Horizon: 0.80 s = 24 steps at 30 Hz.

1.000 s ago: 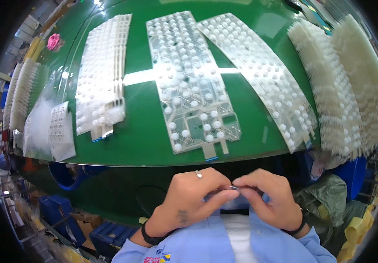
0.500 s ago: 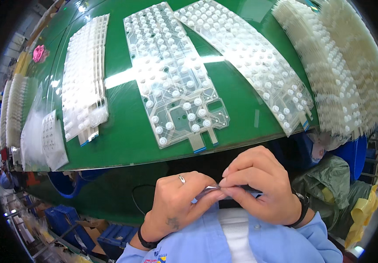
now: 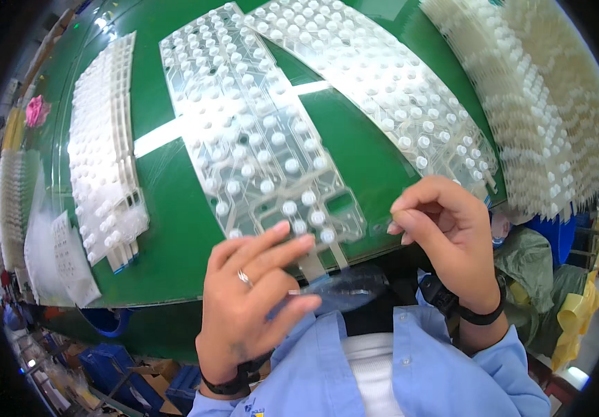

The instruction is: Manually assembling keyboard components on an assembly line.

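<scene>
- Parting my hands: left hand (image 3: 254,306) is pinching a clear film (image 3: 344,286) below the sheet (image 3: 258,146).
- Right hand (image 3: 445,236) is lifting away, fingers curled, empty.

Light blue collared shirt, open over a white undershirt, cuffs at both wrists. Silver ring on left hand (image 3: 247,306); black band on that wrist. Black watch strap beside right hand (image 3: 445,233).

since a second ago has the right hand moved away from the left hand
Yes. The right hand has lifted up and rightward, apart from the left hand, now overlapping the green table's near edge.
</scene>
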Available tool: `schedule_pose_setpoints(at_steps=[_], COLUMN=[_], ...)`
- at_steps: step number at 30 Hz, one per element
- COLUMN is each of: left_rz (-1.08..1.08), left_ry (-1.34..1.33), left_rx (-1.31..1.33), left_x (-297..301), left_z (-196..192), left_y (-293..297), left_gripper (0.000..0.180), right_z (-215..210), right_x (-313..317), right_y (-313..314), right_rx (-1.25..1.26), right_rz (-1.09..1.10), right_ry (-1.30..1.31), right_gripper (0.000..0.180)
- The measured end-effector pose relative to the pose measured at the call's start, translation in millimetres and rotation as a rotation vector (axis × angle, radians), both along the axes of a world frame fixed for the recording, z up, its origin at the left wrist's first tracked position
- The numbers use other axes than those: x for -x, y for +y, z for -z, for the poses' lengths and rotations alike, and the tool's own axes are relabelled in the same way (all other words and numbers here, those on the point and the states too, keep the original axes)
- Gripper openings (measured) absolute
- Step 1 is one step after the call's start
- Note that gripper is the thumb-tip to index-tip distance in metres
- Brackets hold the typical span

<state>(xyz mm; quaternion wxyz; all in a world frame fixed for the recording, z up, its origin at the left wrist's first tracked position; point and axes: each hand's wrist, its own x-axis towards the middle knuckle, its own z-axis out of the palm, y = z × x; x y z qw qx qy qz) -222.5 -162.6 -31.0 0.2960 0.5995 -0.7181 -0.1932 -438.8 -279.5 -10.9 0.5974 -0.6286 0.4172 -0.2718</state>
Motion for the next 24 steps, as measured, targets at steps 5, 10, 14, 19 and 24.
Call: schedule_pose_setpoints(at_steps=[5, 10, 14, 19, 24], left_rz=[-0.002, 0.013, 0.009, 0.017, 0.019], left_ry=[0.012, 0.010, -0.012, -0.024, -0.025], left_rx=[-0.064, -0.045, -0.023, 0.002, -0.002], left_x=[7.6, 6.0, 5.0, 3.9, 3.7], left_z=[-3.2, 3.5, 7.0, 12.5, 13.2], left_y=[13.1, 12.1, 12.7, 14.7, 14.8], left_gripper=[0.028, 0.029, 0.032, 0.037, 0.038], right_z=[3.4, 9.3, 8.8, 9.9, 12.6], right_x=[-19.9, -33.1, -39.3, -41.5, -40.6], right_y=[-5.9, -14.1, -14.2, -11.2, -11.8], right_rx=[-0.009, 0.224, 0.243, 0.265, 0.291], right_rz=[-0.031, -0.115, -0.105, -0.100, -0.102], right_ry=[0.100, 0.201, 0.322, 0.346, 0.329], right_gripper=[0.007, 0.005, 0.004, 0.003, 0.003])
